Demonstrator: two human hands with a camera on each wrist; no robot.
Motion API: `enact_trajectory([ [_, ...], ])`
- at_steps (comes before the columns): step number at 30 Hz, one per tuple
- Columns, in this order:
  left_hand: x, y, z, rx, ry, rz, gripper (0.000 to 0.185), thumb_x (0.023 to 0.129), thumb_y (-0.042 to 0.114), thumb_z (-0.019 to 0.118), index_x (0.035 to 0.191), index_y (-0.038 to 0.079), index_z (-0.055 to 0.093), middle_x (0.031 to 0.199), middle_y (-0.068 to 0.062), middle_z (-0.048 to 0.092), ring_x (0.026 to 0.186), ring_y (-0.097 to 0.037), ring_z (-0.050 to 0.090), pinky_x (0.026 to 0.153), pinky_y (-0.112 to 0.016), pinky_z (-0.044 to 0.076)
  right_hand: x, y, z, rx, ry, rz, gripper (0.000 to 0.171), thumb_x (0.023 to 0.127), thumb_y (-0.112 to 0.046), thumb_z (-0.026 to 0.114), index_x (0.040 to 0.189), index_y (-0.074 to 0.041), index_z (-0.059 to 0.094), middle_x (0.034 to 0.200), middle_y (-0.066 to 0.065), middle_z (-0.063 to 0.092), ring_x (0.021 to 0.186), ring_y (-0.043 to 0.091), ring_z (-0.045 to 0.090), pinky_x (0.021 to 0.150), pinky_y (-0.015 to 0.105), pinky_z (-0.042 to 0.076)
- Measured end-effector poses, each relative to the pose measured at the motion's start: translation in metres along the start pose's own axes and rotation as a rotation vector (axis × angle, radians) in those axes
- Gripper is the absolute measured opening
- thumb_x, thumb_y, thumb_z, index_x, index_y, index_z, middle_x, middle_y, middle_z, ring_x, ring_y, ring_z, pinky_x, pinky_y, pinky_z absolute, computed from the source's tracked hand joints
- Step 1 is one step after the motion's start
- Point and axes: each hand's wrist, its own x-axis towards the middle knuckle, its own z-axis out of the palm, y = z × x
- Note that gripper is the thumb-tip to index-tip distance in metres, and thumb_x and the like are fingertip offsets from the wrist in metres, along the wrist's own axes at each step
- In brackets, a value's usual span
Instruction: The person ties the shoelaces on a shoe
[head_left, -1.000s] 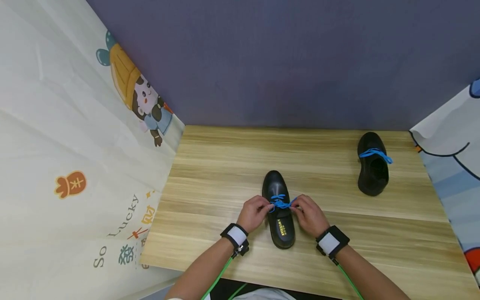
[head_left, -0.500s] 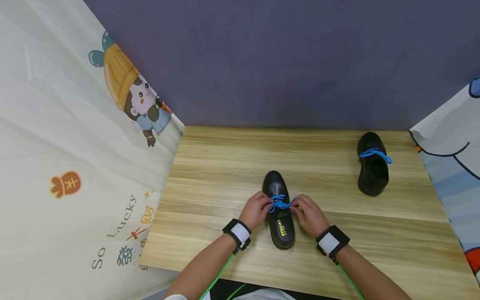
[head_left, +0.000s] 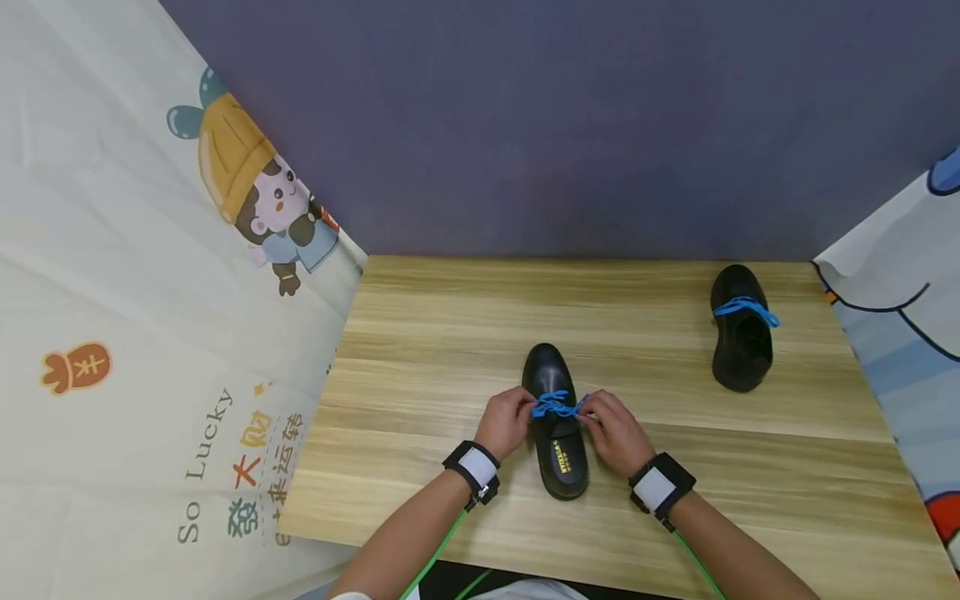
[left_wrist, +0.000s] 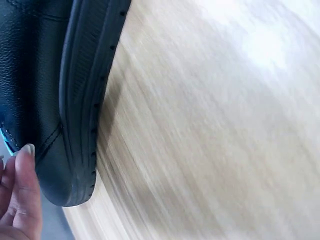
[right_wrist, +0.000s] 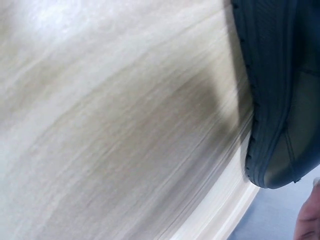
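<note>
Both sets of fingertips pinch the blue lace (head_left: 556, 405) over the throat of the near black shoe (head_left: 556, 425): the left hand (head_left: 506, 422) grips it at the shoe's nine o'clock, the right hand (head_left: 613, 431) at three o'clock. Which strand each holds is probably too small to tell. The shoe lies toe away on the wooden table (head_left: 420, 350). A second black shoe (head_left: 739, 333) with blue lace stands well apart at two o'clock.
</note>
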Motion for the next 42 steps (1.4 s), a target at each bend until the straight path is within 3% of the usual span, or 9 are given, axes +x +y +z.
enact_trajectory([
  [4, -0.001, -0.003, 0.001, -0.022, 0.023, -0.038, 0.005, 0.094, 0.002, 0.067, 0.091, 0.005, 0.069, 0.08, -0.003, 0.07, 0.07, -0.009, 0.064, 0.063, -0.019, 0.051, -0.001, 0.001, 0.001, -0.029, 0.011, -0.008, 0.023, 0.08, 0.009, 0.076, 0.09, -0.007, 0.062, 0.098, 0.006, 0.058, 0.095, 0.025, 0.055, 0.085, 0.033, 0.042],
  [11, -0.004, -0.001, 0.0, -0.08, 0.029, -0.097, 0.008, 0.093, 0.001, 0.066, 0.1, 0.005, 0.068, 0.087, -0.006, 0.069, 0.072, -0.013, 0.065, 0.062, -0.02, 0.051, -0.001, 0.004, 0.002, -0.004, -0.016, -0.023, 0.007, 0.093, -0.003, 0.068, 0.093, -0.006, 0.061, 0.097, 0.004, 0.057, 0.091, 0.02, 0.054, 0.08, 0.03, 0.043],
  [16, -0.008, 0.0, 0.002, -0.048, 0.025, 0.001, 0.027, 0.092, 0.004, 0.069, 0.119, 0.006, 0.065, 0.119, -0.012, 0.055, 0.096, -0.02, 0.063, 0.078, -0.026, 0.055, -0.001, 0.003, 0.003, -0.018, -0.033, 0.009, 0.016, 0.085, -0.002, 0.075, 0.093, -0.008, 0.062, 0.098, 0.003, 0.058, 0.09, 0.018, 0.053, 0.077, 0.03, 0.044],
  [21, -0.006, -0.002, 0.003, 0.004, 0.006, 0.1, 0.025, 0.093, 0.019, 0.074, 0.117, 0.011, 0.068, 0.13, -0.015, 0.048, 0.113, -0.025, 0.054, 0.088, -0.034, 0.052, 0.002, -0.002, 0.001, -0.042, -0.053, 0.095, 0.022, 0.081, -0.006, 0.083, 0.091, -0.012, 0.063, 0.098, 0.0, 0.057, 0.093, 0.018, 0.053, 0.077, 0.035, 0.045],
  [25, -0.002, -0.004, 0.003, 0.021, -0.015, 0.144, 0.016, 0.093, 0.019, 0.073, 0.106, 0.009, 0.07, 0.126, -0.013, 0.05, 0.11, -0.024, 0.058, 0.088, -0.033, 0.052, 0.004, -0.003, 0.002, -0.008, -0.047, 0.108, 0.023, 0.081, -0.003, 0.082, 0.089, -0.012, 0.063, 0.098, 0.0, 0.056, 0.093, 0.017, 0.052, 0.077, 0.03, 0.043],
  [28, -0.003, -0.005, 0.004, 0.029, 0.005, 0.192, 0.008, 0.092, 0.015, 0.074, 0.093, 0.01, 0.068, 0.12, -0.01, 0.053, 0.103, -0.023, 0.062, 0.086, -0.03, 0.053, 0.005, -0.003, 0.004, 0.036, -0.029, 0.101, 0.024, 0.08, 0.002, 0.081, 0.088, -0.012, 0.064, 0.098, 0.001, 0.057, 0.093, 0.017, 0.052, 0.076, 0.024, 0.04],
  [31, -0.005, -0.005, 0.004, 0.032, 0.023, 0.219, 0.008, 0.092, 0.015, 0.074, 0.091, 0.011, 0.067, 0.112, -0.008, 0.057, 0.097, -0.02, 0.064, 0.084, -0.028, 0.054, 0.004, -0.001, 0.004, 0.058, -0.011, 0.102, 0.023, 0.079, 0.004, 0.081, 0.087, -0.011, 0.064, 0.098, 0.002, 0.058, 0.092, 0.017, 0.051, 0.076, 0.021, 0.039],
  [42, -0.012, -0.005, 0.003, 0.067, 0.044, 0.179, 0.005, 0.093, 0.012, 0.072, 0.091, 0.008, 0.069, 0.088, -0.002, 0.066, 0.081, -0.014, 0.065, 0.073, -0.026, 0.053, 0.001, 0.002, 0.001, 0.051, 0.004, 0.078, 0.022, 0.077, 0.008, 0.079, 0.087, -0.008, 0.066, 0.096, 0.004, 0.057, 0.092, 0.02, 0.052, 0.079, 0.024, 0.039],
])
